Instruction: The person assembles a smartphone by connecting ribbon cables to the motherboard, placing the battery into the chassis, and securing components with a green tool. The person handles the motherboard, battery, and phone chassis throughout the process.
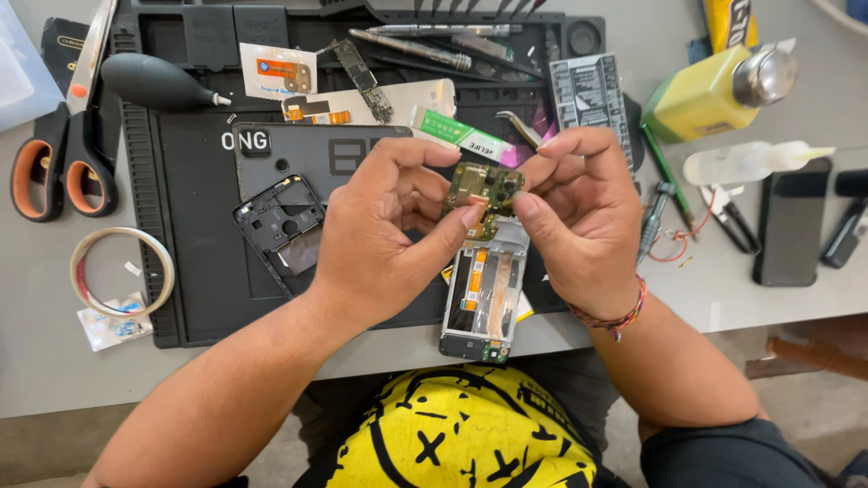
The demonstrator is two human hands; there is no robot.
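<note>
Hands: left (389, 237), right (579, 212) pinching one circuit board (484, 188) | scissors (63, 136): one

Bright, even daylight fills the frame; shadows are soft and short. Glare glints off the bottle cap (765, 76) at upper right. Focus is sharp, with slight wide-angle bending at the edges.

A grey worktop (36, 361) carries a black mat (194, 271) in the middle. On the left lie scissors (63, 136) and a tape roll (122, 271); on the right a yellow bottle (714, 90), a clear bottle (750, 163) and a dark phone (791, 221).
</note>
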